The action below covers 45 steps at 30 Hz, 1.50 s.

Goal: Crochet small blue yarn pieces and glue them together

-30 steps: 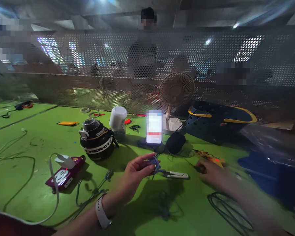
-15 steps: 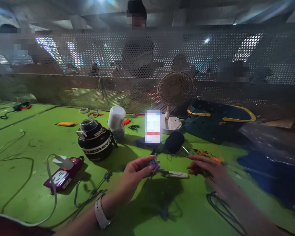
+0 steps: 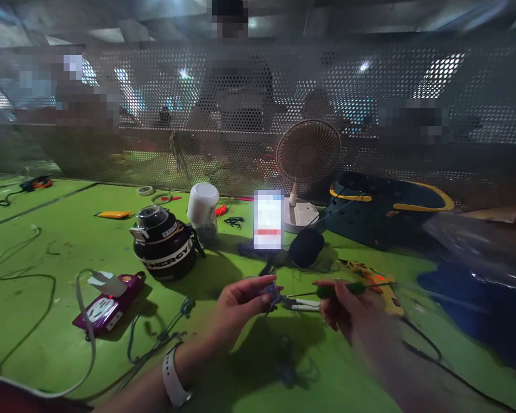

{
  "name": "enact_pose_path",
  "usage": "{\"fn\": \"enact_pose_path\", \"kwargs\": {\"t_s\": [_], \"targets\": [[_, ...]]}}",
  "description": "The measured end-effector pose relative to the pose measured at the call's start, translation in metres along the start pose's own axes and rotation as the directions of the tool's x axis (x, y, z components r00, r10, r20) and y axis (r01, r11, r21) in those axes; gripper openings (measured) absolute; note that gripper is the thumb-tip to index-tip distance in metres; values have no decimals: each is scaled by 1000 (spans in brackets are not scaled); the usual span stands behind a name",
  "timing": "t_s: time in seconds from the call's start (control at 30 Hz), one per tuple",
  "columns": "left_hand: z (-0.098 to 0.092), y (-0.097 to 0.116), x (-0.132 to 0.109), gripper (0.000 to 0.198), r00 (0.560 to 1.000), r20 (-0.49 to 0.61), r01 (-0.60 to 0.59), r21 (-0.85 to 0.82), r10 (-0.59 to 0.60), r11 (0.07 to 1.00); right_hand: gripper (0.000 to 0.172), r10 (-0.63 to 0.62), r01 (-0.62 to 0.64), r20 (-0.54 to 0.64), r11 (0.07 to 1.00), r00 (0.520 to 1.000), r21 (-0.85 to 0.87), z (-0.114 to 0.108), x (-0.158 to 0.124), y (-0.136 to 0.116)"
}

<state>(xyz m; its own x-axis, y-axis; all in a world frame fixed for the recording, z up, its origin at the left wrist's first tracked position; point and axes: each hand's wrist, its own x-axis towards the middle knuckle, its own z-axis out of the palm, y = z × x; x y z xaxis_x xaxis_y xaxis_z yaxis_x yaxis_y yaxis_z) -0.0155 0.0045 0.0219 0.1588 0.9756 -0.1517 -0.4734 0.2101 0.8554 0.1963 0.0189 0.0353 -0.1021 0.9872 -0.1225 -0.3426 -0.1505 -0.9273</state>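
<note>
My left hand [image 3: 249, 298] pinches a small purple-blue yarn piece [image 3: 273, 293] between thumb and fingers. In my right hand [image 3: 344, 310] is a crochet hook [image 3: 344, 288] with a green grip, held nearly level. Its thin metal shaft points left at the yarn piece; whether the tip is inside it I cannot tell. White-handled snips [image 3: 303, 304] lie on the table behind and between my hands, partly covered by the right one. Beyond them sits a dark ball [image 3: 306, 248], apparently yarn. A yellow glue gun [image 3: 380, 287] with a red light lies just past my right hand.
A lit phone [image 3: 268, 221] stands ahead, with a fan [image 3: 308, 152] behind it. On the left are a black bottle [image 3: 165, 246], a white container [image 3: 203, 203] and a purple power strip [image 3: 109, 304] with cables. A dark basket [image 3: 370, 221] and blue cloth [image 3: 468, 310] occupy the right.
My right hand has moved left and turned the crochet hook from tilted upward to nearly level, its shaft now at the yarn piece. My left hand keeps its pinch.
</note>
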Motion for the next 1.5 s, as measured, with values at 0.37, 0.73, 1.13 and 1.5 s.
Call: {"fn": "enact_pose_path", "kwargs": {"t_s": [0.37, 0.73, 1.13, 1.5], "targets": [[5, 0, -1, 35, 1000, -8, 27, 1, -27, 1000, 31, -72, 71, -4, 989, 997, -127, 4, -2, 10], [7, 3, -3, 35, 998, -18, 56, -11, -56, 998, 24, -142, 139, 0, 969, 990, -202, -2, -4, 17], [4, -1, -2, 34, 999, -12, 32, 9, -32, 999, 25, -151, 150, 19, 949, 988, -277, -2, -9, 12], [2, -4, -3, 41, 999, 14, 34, -34, -34, 999, 27, -161, 162, 30, 940, 987, -300, -4, -10, 12]]}}
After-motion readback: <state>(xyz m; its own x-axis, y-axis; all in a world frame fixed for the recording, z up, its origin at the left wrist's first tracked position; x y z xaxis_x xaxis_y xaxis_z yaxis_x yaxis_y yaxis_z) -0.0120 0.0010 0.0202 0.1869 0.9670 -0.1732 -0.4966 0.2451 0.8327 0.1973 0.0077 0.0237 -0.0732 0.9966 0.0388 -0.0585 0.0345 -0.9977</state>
